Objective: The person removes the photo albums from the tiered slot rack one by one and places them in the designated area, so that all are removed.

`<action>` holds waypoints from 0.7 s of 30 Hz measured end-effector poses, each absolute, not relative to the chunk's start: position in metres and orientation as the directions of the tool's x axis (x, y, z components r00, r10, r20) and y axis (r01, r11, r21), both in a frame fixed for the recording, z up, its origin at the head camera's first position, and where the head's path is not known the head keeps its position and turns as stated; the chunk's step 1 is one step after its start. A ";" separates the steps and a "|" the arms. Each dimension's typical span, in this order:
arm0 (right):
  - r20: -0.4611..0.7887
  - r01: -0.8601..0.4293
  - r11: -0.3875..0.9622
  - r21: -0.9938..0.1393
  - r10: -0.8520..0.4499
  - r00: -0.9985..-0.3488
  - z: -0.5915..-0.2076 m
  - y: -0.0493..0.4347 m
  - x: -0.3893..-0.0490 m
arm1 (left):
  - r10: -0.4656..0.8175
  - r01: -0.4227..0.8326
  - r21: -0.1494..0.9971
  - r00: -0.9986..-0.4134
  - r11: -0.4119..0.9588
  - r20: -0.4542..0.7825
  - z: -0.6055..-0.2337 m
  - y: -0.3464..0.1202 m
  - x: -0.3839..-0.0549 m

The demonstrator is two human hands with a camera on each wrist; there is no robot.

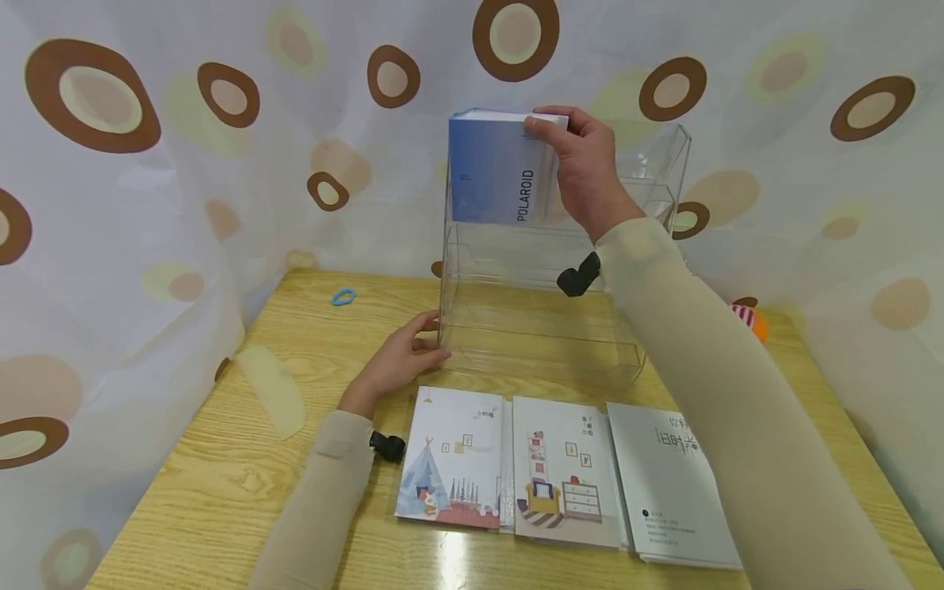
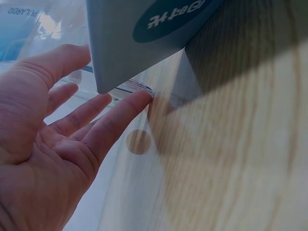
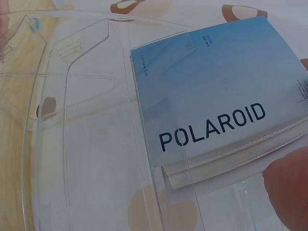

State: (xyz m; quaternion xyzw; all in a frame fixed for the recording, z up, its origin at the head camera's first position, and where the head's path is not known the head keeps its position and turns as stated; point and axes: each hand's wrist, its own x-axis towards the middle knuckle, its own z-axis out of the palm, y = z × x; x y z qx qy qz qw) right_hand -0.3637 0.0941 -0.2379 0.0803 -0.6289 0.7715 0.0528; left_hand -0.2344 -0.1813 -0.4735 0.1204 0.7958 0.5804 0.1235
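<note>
My right hand (image 1: pixel 590 168) pinches the top right corner of a thick blue-and-white book (image 1: pixel 490 172) marked POLAROID, thumb in front and fingers behind. The book is upright at the top tier of a clear plastic tiered rack (image 1: pixel 542 328). In the right wrist view, part of the book (image 3: pixel 216 82) shows through a clear panel of the rack (image 3: pixel 91 120). Low on the rack's left side, my left hand (image 1: pixel 398 356) touches its edge. The left wrist view shows that hand (image 2: pixel 57 144) with fairly straight fingers, the thumb partly hidden by a grey cover.
In front of the rack lie a tent-picture book (image 1: pixel 453 459), a book with a yellow armchair (image 1: pixel 564 475) and a pale grey book (image 1: pixel 664 483), partly under my right sleeve. A blue band (image 1: pixel 342 297) lies at back left. An orange striped object (image 1: pixel 757 325) is behind my right arm.
</note>
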 end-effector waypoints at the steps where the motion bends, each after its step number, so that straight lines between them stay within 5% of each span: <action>1: 0.189 -0.181 -0.199 -0.963 -0.020 -0.982 -0.237 0.094 -0.364 | 0.338 0.051 0.953 -0.939 0.298 -0.056 -0.474 -0.181 -0.234; 21: 0.198 -0.192 -0.196 -0.962 -0.014 -0.980 -0.221 0.096 -0.362 | 0.338 0.052 0.950 -0.939 0.308 -0.059 -0.476 -0.183 -0.235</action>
